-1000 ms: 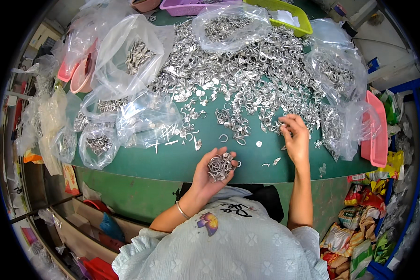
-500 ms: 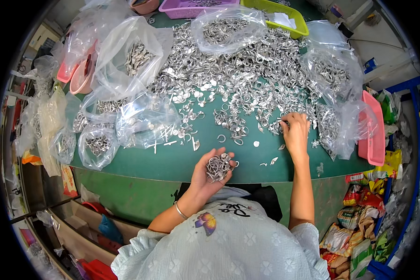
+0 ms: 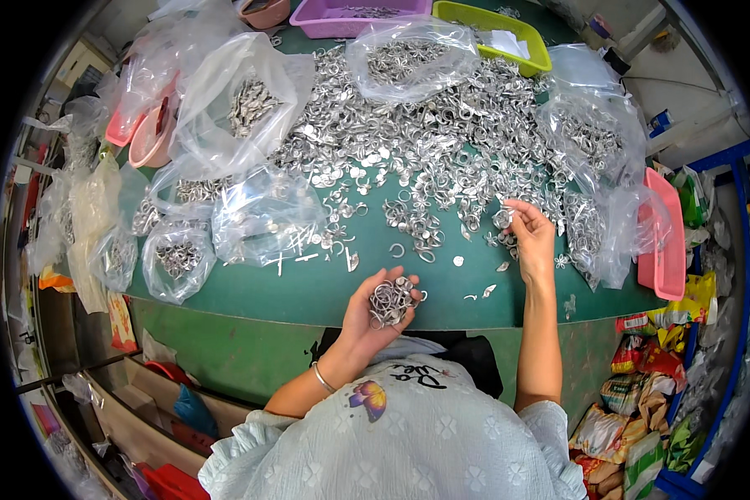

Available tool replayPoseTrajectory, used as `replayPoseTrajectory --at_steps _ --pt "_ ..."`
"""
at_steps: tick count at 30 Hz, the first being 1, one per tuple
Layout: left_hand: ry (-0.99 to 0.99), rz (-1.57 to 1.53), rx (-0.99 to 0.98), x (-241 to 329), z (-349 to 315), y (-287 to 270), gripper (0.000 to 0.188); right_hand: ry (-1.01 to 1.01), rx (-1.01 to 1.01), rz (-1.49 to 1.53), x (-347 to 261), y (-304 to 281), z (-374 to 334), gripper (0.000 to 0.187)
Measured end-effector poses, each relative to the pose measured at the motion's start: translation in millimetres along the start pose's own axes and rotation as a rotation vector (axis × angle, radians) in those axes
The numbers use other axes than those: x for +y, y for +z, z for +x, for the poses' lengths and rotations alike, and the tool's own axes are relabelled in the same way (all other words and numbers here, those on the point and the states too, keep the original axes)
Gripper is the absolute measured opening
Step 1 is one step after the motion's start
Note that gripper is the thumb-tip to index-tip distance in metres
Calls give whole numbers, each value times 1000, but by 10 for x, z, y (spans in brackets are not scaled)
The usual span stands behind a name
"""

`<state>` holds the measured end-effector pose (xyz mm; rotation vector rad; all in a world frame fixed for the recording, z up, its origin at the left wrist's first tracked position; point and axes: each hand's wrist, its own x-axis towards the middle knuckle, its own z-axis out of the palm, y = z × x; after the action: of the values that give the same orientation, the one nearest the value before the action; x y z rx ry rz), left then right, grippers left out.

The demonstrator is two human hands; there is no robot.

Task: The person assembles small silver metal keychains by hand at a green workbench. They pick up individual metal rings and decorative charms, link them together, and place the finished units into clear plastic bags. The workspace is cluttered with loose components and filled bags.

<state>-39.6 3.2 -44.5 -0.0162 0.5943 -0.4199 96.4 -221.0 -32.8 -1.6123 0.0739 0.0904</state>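
A heap of silvery metal rings [image 3: 393, 302] fills my cupped left hand [image 3: 373, 315], held palm up near the table's front edge. My right hand [image 3: 530, 237] is at the near right fringe of the big pile, thumb and fingers pinched on a small silvery piece [image 3: 503, 218]; it looks like a ring, though its exact shape is partly hidden. The big pile of loose rings and flat metal pieces [image 3: 442, 133] spreads over the far half of the green table [image 3: 325, 296]. One open ring [image 3: 397, 250] and a small flat disc [image 3: 458, 261] lie apart between my hands.
Clear plastic bags of metal pieces stand at the left [image 3: 177, 258], back [image 3: 408, 62] and right [image 3: 587, 142]. Purple [image 3: 317, 25] and lime-green [image 3: 537, 58] trays sit at the back. A pink tray [image 3: 665, 242] is at the right edge, pink bowls [image 3: 150, 142] at the left.
My right hand has lifted slightly and turned, bringing a small silvery piece up from the pile between its fingertips. My left hand stays put with its rings.
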Motion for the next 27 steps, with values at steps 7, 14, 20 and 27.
replayPoseTrajectory --at_steps 7,14,20,27 --pt "-1 9 -11 -4 -26 -17 25 -418 27 -605 -138 37 -46 13" --pt "-15 77 -62 -13 -50 -9 32 -977 71 -1017 -272 91 8 8" --pt "-10 155 -70 -43 -47 35 33 -342 -122 -433 -202 42 -8 11" --pt "-14 482 -79 -86 142 187 36 -1 -241 -49 -401 273 -210 16"
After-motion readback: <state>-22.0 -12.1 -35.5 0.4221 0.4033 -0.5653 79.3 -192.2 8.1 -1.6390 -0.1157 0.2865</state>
